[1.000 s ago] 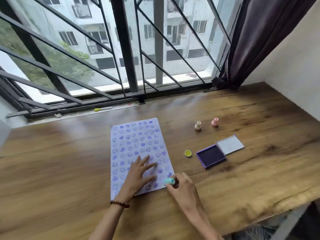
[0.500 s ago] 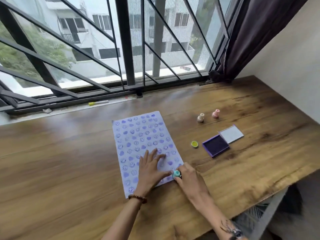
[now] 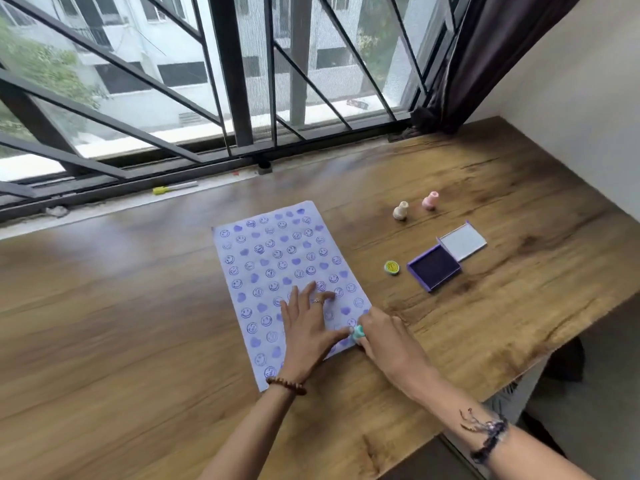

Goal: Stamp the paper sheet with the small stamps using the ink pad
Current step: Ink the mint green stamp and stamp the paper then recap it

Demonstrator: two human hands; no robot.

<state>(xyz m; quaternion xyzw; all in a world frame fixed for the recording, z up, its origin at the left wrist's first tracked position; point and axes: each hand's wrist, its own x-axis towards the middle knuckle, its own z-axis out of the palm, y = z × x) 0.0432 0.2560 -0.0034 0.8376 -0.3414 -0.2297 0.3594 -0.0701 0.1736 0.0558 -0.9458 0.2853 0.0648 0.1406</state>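
Note:
A pale paper sheet [image 3: 273,271] covered with purple smiley and heart prints lies on the wooden table [image 3: 138,323]. My left hand [image 3: 308,327] rests flat on its lower right part, fingers spread. My right hand [image 3: 384,337] grips a small teal stamp [image 3: 357,332] and holds it down at the sheet's lower right edge. To the right sits the open purple ink pad [image 3: 434,266] with its lid [image 3: 462,241] beside it. A yellow stamp cap [image 3: 392,267] lies left of the pad. A cream stamp [image 3: 401,211] and a pink stamp [image 3: 430,200] stand farther back.
A barred window [image 3: 228,81] runs along the table's far edge, with a yellow-capped marker [image 3: 175,187] on the sill. A dark curtain [image 3: 485,57] hangs at the right corner beside a white wall [image 3: 571,116]. The table's right edge drops off near my right forearm.
The camera has tilted and moved closer. Both hands stay at the sheet's lower right; the teal stamp remains pressed near the edge.

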